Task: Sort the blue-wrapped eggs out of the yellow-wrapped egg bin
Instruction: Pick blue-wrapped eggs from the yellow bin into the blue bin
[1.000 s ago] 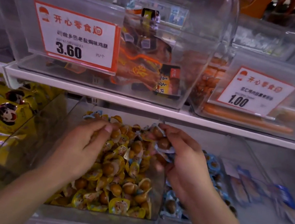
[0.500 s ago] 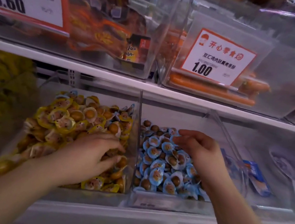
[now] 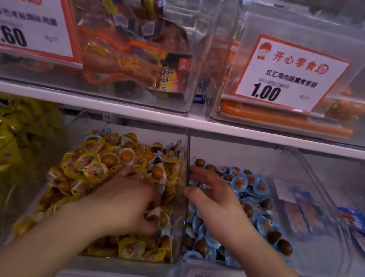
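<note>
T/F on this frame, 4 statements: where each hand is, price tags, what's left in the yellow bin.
1. The left hand is dug into the clear bin of yellow-wrapped eggs. True.
2. The right hand rests on the upper shelf. False: it hovers, fingers spread, over the clear bin of blue-wrapped eggs.
3. The white price tag above the blue bin reads 3.60. False: 1.00.
4. Some blue wrappers remain at the yellow bin's back right. True.

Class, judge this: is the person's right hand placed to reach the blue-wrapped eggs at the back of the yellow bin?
Probably yes: right hand hovers open beside the divider; blue-wrapped eggs lie uncovered on top.
</note>
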